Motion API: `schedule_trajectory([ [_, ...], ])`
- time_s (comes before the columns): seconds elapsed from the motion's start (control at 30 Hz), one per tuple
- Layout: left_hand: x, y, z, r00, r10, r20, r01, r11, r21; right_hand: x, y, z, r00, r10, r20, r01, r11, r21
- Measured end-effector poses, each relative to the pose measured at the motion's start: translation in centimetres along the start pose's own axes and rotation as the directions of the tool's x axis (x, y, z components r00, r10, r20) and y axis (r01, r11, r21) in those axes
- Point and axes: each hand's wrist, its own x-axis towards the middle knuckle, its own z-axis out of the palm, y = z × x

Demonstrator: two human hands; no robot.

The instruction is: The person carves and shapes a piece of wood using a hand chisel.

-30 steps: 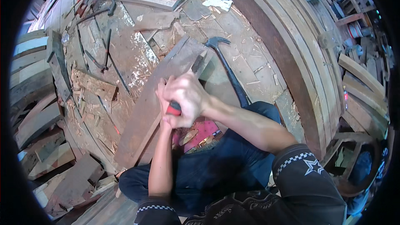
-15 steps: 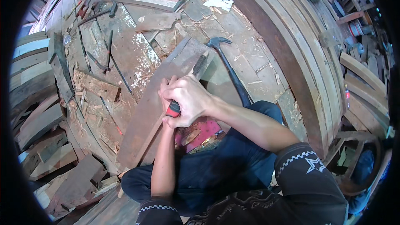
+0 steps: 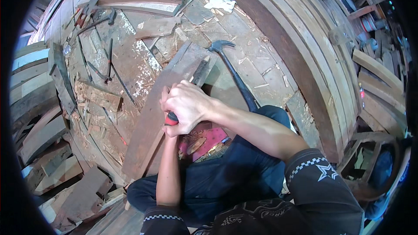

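Note:
Both my hands meet over a thick brown board [image 3: 146, 117] that slants from my lap toward the far side. My right hand [image 3: 185, 104] is closed round a tool with a red and black handle [image 3: 172, 119], whose butt shows near the thumb. My left hand [image 3: 171, 139] comes up beneath the right; little more than its wrist shows, and its fingers are mostly covered. Beyond my knuckles a dark narrow strip [image 3: 200, 71] lies in line with the handle; whether it belongs to the tool I cannot tell. A claw hammer [image 3: 236, 74] lies right of the board, its handle end near my knee.
Long planks [image 3: 300, 56] run along the right. Curved timber pieces [image 3: 32, 91] are stacked at the left. A second hammer [image 3: 98, 21], pincers [image 3: 82, 17], a loose block [image 3: 98, 95] and a white cloth [image 3: 220, 2] lie on the chip-strewn floor. Pink material [image 3: 209, 141] sits between my legs.
The whole scene has shifted slightly left in the picture. My hands keep the same grip, with hardly any movement along the board.

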Motion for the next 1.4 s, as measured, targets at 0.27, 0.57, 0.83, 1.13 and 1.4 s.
schedule_trajectory([
  [0.27,-0.6,0.3,-0.1,1.0,-0.013,0.005,0.014,1.0,-0.017,-0.1,0.2,-0.2,0.997,0.061,0.057,-0.061,0.998,-0.002],
  [0.57,-0.7,0.6,-0.2,0.999,-0.029,0.02,0.03,0.998,-0.057,0.1,-0.2,0.7,1.0,-0.014,-0.02,0.015,0.999,0.033],
  [0.83,-0.3,1.1,0.3,0.998,-0.056,0.021,0.058,0.99,-0.127,-0.2,-0.5,1.5,0.999,-0.047,-0.015,0.047,0.999,0.007],
  [1.13,0.1,1.2,0.4,0.998,-0.068,0.011,0.069,0.985,-0.16,-0.3,-0.1,0.9,0.994,0.026,0.108,-0.021,0.999,-0.047],
  [1.4,-1.4,0.5,-0.4,0.994,-0.101,0.036,0.106,0.97,-0.216,-0.4,-1.4,1.5,0.994,-0.053,0.09,0.062,0.994,-0.091],
])
